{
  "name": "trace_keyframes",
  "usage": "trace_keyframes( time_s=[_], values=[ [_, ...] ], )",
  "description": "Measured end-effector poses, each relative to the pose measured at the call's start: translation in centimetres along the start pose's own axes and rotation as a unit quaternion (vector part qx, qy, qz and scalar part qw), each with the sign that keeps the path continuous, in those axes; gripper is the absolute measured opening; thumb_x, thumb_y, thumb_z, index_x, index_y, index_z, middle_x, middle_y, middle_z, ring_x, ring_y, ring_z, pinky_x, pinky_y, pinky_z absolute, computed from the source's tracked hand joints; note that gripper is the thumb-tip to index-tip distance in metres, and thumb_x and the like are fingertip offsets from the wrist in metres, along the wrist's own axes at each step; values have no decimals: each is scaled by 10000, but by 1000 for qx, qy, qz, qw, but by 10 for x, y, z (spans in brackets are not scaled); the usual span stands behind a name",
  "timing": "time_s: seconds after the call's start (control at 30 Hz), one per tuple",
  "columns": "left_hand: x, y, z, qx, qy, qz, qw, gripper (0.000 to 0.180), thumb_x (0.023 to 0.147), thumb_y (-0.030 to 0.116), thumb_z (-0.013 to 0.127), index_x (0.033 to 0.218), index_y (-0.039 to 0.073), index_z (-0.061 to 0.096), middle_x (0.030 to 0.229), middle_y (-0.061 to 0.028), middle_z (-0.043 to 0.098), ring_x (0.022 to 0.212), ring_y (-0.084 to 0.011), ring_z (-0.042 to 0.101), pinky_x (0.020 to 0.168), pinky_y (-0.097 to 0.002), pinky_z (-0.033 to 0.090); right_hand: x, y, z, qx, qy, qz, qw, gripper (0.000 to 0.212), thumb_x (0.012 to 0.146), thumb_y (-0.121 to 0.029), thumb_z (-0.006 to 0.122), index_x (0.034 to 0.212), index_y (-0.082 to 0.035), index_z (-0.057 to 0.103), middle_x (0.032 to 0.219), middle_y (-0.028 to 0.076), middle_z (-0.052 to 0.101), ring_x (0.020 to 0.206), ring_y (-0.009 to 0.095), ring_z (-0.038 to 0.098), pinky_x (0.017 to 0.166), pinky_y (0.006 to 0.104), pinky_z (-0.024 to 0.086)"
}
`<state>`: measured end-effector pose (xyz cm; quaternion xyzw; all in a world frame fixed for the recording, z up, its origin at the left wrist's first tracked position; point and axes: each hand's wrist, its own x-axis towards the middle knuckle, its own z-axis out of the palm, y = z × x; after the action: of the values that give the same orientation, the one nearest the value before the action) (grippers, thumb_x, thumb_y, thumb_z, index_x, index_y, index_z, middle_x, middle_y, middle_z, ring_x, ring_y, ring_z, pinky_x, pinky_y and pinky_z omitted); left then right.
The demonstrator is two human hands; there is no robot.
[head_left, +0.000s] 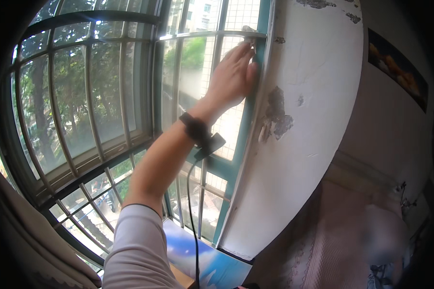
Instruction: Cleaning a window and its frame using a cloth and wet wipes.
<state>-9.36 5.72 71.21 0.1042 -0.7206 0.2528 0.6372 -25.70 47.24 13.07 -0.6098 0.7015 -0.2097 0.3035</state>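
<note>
My left hand (232,77) is raised to the window, its back toward me. The fingers stretch up together to the green window frame (261,53), just under a horizontal metal bar (212,33). My thumb stands apart from them beside the frame. A small greyish thing (248,29) sits by the bar above my fingertips; its kind is unclear. What the fingertips touch is partly hidden. A dark wristband (193,126) with a small black box (210,147) is on my left wrist, and a black cable (190,202) hangs from it. My right hand is out of view.
Metal window bars (89,91) run across the left and middle. A white wall edge (304,125) with peeling patches stands right of the frame. Below lies a blue and white printed surface (217,265). A curtain (33,231) hangs lower left; pink fabric (332,236) lies lower right.
</note>
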Motion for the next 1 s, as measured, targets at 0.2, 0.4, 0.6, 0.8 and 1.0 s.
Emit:
trace_keyframes(
  time_s=[0.2, 0.4, 0.6, 0.8, 1.0],
  values=[
    [-9, 12, -3, -59, 18, 14, 998, 436, 979, 148, 488, 1379, -27, 488, 1437, -233, 469, 1270, -402, 510, 1061, -450, 424, -1, -16, -2, -6, -33, 56, 998, 470, 927, -295, 604, 1294, -2, 583, 1242, 268, 613, 1181, 420, 560, 998, 473, 456],
    [6, -3, -2, 12, 38, 41, 998, 457, 873, -18, 519, 1328, -21, 553, 1353, -222, 527, 1192, -373, 559, 1001, -432, 471, -6, -6, -1, 3, -24, 53, 998, 479, 931, -295, 601, 1316, -12, 570, 1256, 265, 608, 1194, 413, 555, 1005, 474, 452],
    [6, -15, -9, 2, 56, 67, 996, 294, 852, -46, 590, 1126, 31, 666, 1103, -112, 673, 1027, -306, 632, 877, -396, 528, -1, -7, -4, 17, -5, 30, 999, 461, 930, -306, 611, 1280, -7, 586, 1216, 257, 631, 1151, 418, 578, 967, 480, 472],
    [-40, -1, -12, -69, -85, -13, 994, 149, 898, 32, 625, 1046, 40, 643, 938, -111, 676, 900, -303, 651, 784, -390, 522, 3, -5, 4, -8, 18, 0, 1000, 451, 927, -309, 616, 1257, -3, 599, 1144, 264, 654, 1097, 431, 598, 939, 484, 485],
    [-10, -24, -19, 1, 28, 5, 1000, 205, 922, 49, 611, 1126, 46, 634, 1021, -110, 661, 904, -273, 673, 760, -368, 558, -6, -11, 5, -10, 40, -28, 999, 440, 922, -300, 610, 1249, -5, 604, 1146, 263, 652, 1088, 432, 600, 936, 483, 486]
  ],
)
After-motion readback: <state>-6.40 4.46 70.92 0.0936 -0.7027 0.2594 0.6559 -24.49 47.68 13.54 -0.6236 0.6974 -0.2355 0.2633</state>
